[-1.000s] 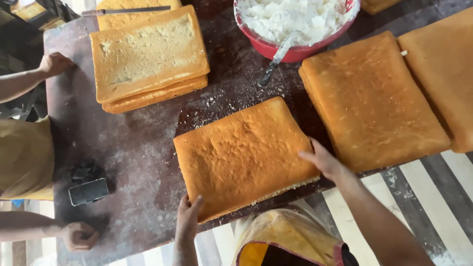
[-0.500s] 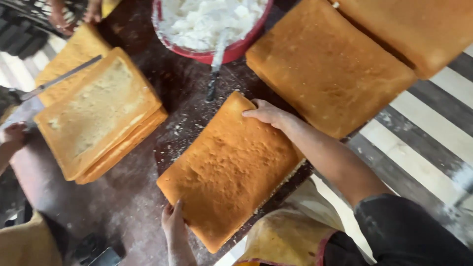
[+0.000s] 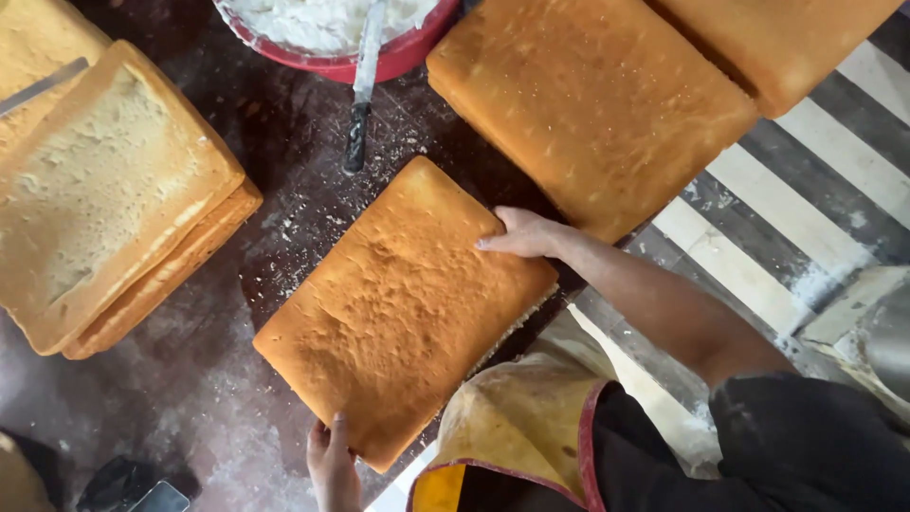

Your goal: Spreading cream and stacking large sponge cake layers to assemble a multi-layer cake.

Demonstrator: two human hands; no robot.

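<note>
A rectangular golden sponge cake sheet [image 3: 403,308] lies flat on the dark, crumb-strewn table [image 3: 275,199] in front of me. My right hand [image 3: 521,234] rests flat on its right edge, fingers spread over the crust. My left hand [image 3: 332,460] touches the near corner of the same sheet with its fingertips. Neither hand lifts the cake; both press against its edges.
A stack of trimmed sponge sheets [image 3: 109,194] sits at the left. Two more golden sheets [image 3: 592,95] lie at the upper right. A red bowl of white cream [image 3: 332,38] holds a dark-handled spatula [image 3: 362,90]. A dark object [image 3: 137,488] lies at the bottom left.
The cake sheet has turned on the table, and the view has shifted closer. My right hand slid along the sheet's right edge while my left hand stayed at the near corner.
</note>
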